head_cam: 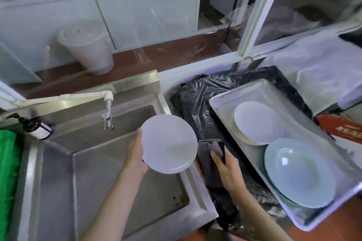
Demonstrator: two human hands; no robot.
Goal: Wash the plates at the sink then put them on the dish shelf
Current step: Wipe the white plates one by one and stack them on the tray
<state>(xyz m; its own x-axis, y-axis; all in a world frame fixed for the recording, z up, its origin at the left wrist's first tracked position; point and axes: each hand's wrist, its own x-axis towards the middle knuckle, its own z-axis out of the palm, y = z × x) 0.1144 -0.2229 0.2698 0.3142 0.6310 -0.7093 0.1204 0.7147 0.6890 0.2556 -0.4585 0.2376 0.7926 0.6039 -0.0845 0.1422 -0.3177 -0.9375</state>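
The left hand (135,154) grips a white plate (169,144) by its rim over the sink (94,172); the right hand (227,170) clutches a dark cloth (210,154). Two stacks (258,123) wait in the tray (225,103), washed or unwashed I cannot tell, so shelving likely remains.

White plate (168,144), dark grey cloth (210,154), black plastic sheet (197,107), pale green bowl (299,172), steel-grey sink (109,162)

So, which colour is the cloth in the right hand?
Dark grey. The cloth, held by the right hand, shows best in the head view.
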